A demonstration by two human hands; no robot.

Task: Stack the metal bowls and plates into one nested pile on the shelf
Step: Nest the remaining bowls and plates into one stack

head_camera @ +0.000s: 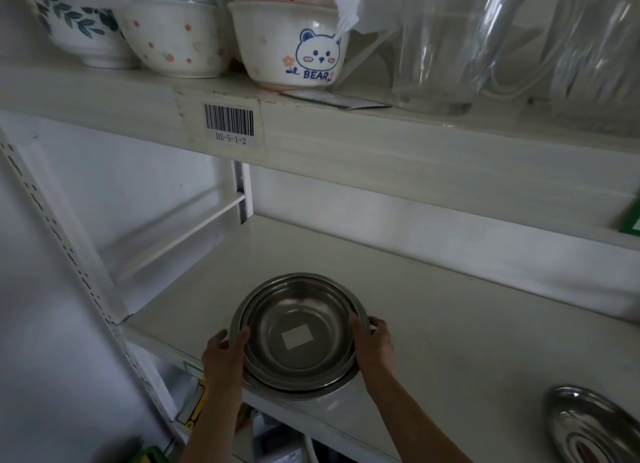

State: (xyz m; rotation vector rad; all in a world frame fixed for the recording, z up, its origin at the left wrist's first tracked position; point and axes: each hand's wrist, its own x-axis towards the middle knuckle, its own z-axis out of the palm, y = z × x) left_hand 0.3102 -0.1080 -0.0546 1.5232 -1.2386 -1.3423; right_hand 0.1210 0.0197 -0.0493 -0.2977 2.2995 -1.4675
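A nested pile of metal bowls [298, 310] sits near the front edge of the white lower shelf [450, 324]. The top bowl has a pale rectangular sticker on its bottom. My left hand [223, 353] grips the pile's left rim, thumb over the edge. On the opposite rim, my right hand [375, 344] holds the pile the same way. A separate oval metal plate [588, 428] lies on the same shelf at the far right front, partly cut off by the frame.
The upper shelf [346, 133], with a barcode label, carries ceramic bowls, among them a bear-print bowl [294, 43], and clear glass jugs [446, 43]. A slotted white upright [69, 254] runs along the left. A green item [630, 220] shows at the right edge.
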